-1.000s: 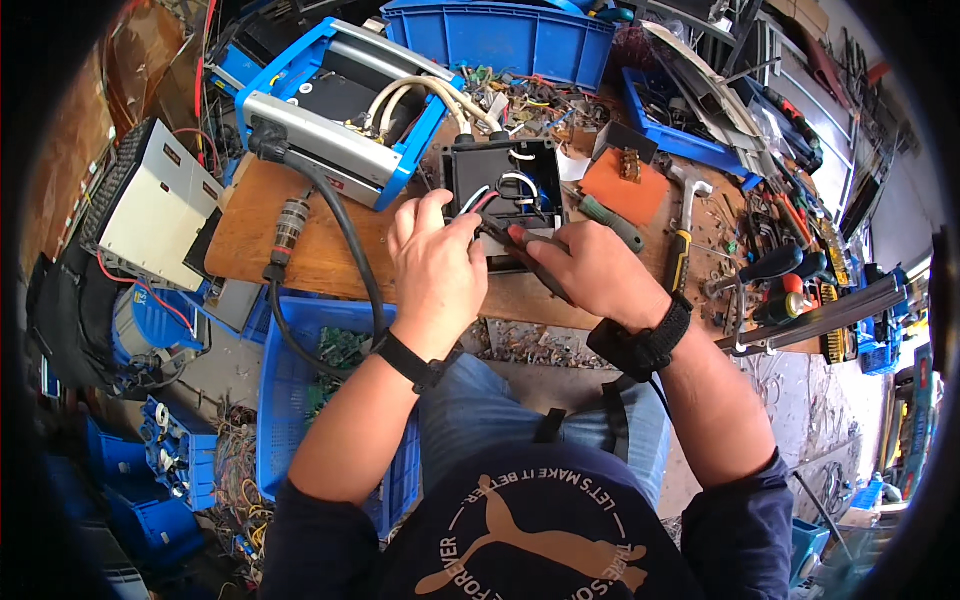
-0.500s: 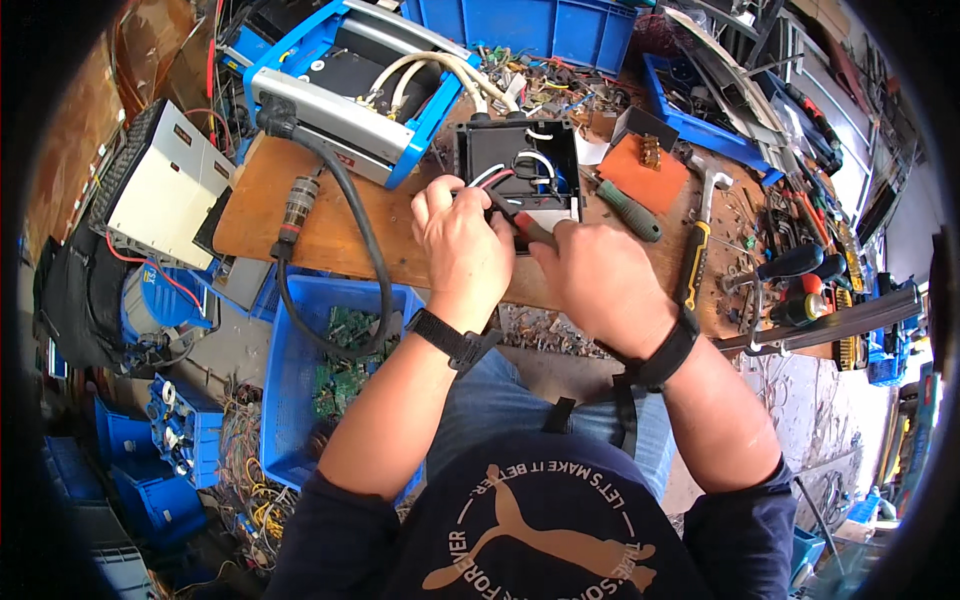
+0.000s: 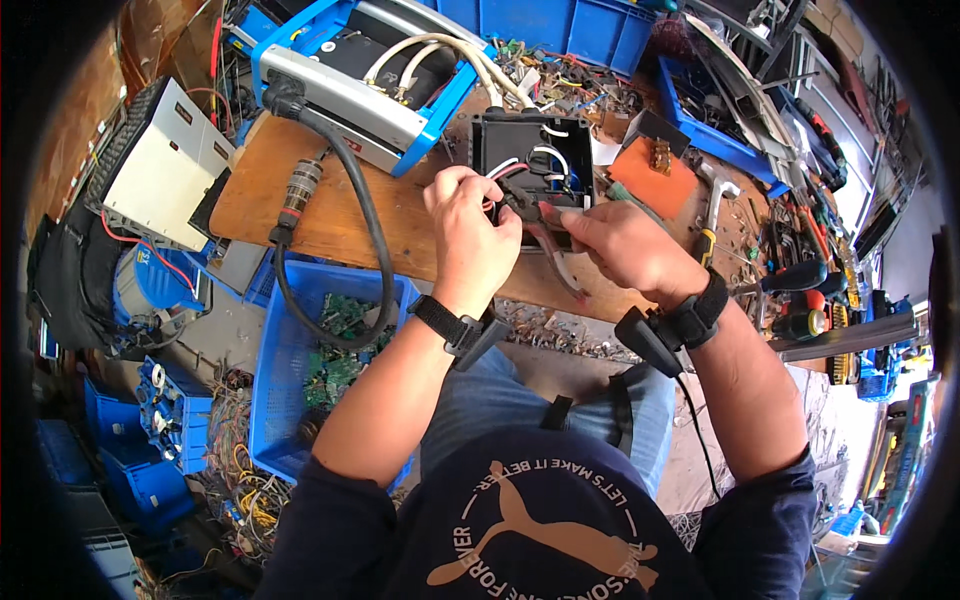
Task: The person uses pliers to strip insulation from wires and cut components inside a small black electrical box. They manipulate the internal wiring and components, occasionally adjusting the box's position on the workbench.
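Note:
An open black box [image 3: 579, 145] with white and red wires [image 3: 508, 166] inside stands at the table's front edge. My left hand [image 3: 465, 228] is at its front left side, thumb and fingers closed on the wires beside the tool's jaws. My right hand [image 3: 640, 245] grips the upper handle of a pair of pliers [image 3: 545, 240] with worn red handles. The handles are spread apart, one hanging down over the table edge. The jaws point at the wires by my left fingertips; whether they touch a wire is hard to tell.
A blue and silver device [image 3: 350, 90] with thick cables stands at the back left. A black cable with a metal connector [image 3: 299, 187] hangs over the edge above a blue crate [image 3: 265, 400] of circuit boards. A hammer [image 3: 714, 200], an orange sheet [image 3: 655, 180] and loose tools lie at right.
The pliers' handles have spread apart, and one now shows below my right hand. My right hand has shifted right. The view has shifted slightly.

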`<action>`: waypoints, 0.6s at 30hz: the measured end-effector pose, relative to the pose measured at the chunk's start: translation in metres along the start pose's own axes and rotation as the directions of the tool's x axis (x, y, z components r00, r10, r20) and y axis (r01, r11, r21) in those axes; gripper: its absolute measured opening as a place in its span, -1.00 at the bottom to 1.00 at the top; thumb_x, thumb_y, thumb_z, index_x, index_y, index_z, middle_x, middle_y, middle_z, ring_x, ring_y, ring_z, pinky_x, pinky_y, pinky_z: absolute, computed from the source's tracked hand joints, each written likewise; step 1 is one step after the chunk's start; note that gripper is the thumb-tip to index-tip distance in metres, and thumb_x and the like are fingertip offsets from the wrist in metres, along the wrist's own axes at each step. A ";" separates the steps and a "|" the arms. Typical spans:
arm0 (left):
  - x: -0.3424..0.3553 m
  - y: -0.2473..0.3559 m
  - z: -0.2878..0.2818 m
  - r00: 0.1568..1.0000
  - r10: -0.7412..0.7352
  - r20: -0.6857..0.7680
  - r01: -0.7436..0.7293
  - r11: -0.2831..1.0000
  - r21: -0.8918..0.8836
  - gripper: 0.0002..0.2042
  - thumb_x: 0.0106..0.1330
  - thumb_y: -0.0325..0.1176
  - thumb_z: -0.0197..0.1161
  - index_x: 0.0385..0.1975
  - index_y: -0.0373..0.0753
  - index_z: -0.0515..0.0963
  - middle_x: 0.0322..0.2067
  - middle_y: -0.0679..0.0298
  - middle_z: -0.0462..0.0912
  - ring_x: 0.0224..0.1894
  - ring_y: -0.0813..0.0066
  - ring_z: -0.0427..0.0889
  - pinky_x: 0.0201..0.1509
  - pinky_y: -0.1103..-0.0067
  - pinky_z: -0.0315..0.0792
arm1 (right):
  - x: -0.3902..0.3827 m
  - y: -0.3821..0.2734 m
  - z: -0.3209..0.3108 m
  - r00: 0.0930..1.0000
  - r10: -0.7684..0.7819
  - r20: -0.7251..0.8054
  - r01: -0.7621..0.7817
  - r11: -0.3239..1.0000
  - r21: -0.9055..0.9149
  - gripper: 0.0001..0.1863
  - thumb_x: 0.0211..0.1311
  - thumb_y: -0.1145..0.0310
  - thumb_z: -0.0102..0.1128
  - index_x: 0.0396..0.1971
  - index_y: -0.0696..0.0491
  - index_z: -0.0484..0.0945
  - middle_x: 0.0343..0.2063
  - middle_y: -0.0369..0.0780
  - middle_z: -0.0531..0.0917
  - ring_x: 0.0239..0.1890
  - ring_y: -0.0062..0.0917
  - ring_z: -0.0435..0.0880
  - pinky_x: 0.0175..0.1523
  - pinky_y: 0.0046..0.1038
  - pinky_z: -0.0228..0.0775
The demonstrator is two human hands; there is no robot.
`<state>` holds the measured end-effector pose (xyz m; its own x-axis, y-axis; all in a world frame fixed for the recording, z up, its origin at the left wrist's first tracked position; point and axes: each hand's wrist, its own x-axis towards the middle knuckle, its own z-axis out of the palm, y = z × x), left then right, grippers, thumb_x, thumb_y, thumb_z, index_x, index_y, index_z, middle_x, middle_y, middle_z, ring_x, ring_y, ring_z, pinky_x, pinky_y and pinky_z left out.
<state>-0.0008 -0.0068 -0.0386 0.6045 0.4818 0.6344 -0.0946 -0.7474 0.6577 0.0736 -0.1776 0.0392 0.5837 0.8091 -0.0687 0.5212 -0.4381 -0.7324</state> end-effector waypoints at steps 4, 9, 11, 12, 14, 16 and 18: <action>0.000 0.001 -0.001 1.000 -0.021 0.021 0.021 1.000 -0.007 -0.82 -0.11 -0.61 0.23 -0.47 -0.29 0.45 -0.20 0.04 0.41 -0.08 0.04 0.36 -0.03 0.29 0.34 | 0.008 -0.017 -0.011 0.996 0.093 -0.005 -0.092 0.976 -0.196 -0.61 0.34 0.17 -0.01 -0.37 0.21 0.61 -0.51 -0.01 0.66 -0.45 -0.16 0.66 -0.28 -0.19 0.46; 0.000 -0.001 0.003 1.000 -0.009 0.008 0.009 1.000 0.007 -0.82 -0.10 -0.60 0.21 -0.46 -0.30 0.44 -0.20 0.02 0.42 -0.07 0.02 0.35 0.00 0.27 0.31 | -0.005 -0.032 0.032 0.967 -0.008 -0.254 -0.168 0.732 -0.661 -0.62 0.35 0.12 -0.02 -0.36 0.14 0.60 -0.57 -0.04 0.66 -0.40 -0.20 0.70 -0.32 -0.25 0.54; -0.001 -0.001 0.003 1.000 -0.001 0.004 0.001 1.000 0.009 -0.82 -0.11 -0.60 0.22 -0.46 -0.30 0.44 -0.20 0.02 0.43 -0.07 0.02 0.35 0.00 0.26 0.31 | -0.006 -0.041 0.034 0.962 -0.016 -0.272 -0.168 0.751 -0.639 -0.65 0.29 0.17 0.08 -0.50 0.17 0.55 -0.58 0.01 0.62 -0.45 -0.10 0.66 -0.32 -0.19 0.49; -0.001 -0.002 0.003 1.000 0.002 0.003 -0.002 1.000 0.010 -0.82 -0.11 -0.60 0.22 -0.46 -0.30 0.44 -0.20 0.02 0.43 -0.07 0.02 0.35 0.01 0.26 0.30 | -0.003 -0.033 0.031 0.970 -0.147 -0.194 -0.020 0.748 -0.664 -0.65 0.30 0.18 0.08 -0.51 0.18 0.55 -0.60 0.00 0.61 -0.49 -0.14 0.65 -0.35 -0.20 0.47; -0.001 -0.002 0.002 1.000 -0.001 0.001 0.001 1.000 0.024 -0.81 -0.10 -0.59 0.23 -0.45 -0.30 0.44 -0.20 0.03 0.43 -0.06 0.02 0.35 0.02 0.26 0.30 | 0.011 -0.018 0.015 0.915 -0.403 -0.029 0.279 0.682 -0.677 -0.63 0.30 0.18 0.07 -0.51 0.21 0.55 -0.64 -0.02 0.60 -0.57 -0.21 0.63 -0.41 -0.23 0.44; 0.002 -0.002 0.004 1.000 0.002 0.001 -0.002 1.000 0.027 -0.81 -0.10 -0.58 0.24 -0.45 -0.30 0.45 -0.19 0.03 0.43 -0.06 0.02 0.35 0.03 0.26 0.29 | 0.018 -0.018 -0.006 0.996 0.017 0.082 0.002 0.974 -0.228 -0.72 0.34 0.27 -0.05 -0.29 0.12 0.60 -0.51 0.02 0.61 -0.44 -0.16 0.64 -0.34 -0.20 0.47; 0.002 -0.001 0.007 1.000 0.008 0.003 -0.008 1.000 0.030 -0.81 -0.10 -0.58 0.25 -0.45 -0.30 0.45 -0.19 0.04 0.43 -0.05 0.02 0.35 0.04 0.26 0.29 | 0.019 -0.017 -0.010 0.994 0.085 0.065 -0.076 0.989 -0.126 -0.71 0.32 0.24 -0.01 -0.36 0.15 0.60 -0.56 -0.01 0.61 -0.49 -0.23 0.62 -0.36 -0.22 0.45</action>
<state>0.0054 -0.0084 -0.0408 0.6059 0.4746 0.6384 -0.0759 -0.7644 0.6403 0.0817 -0.1588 0.0574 0.5839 0.7928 -0.1747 0.5496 -0.5444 -0.6337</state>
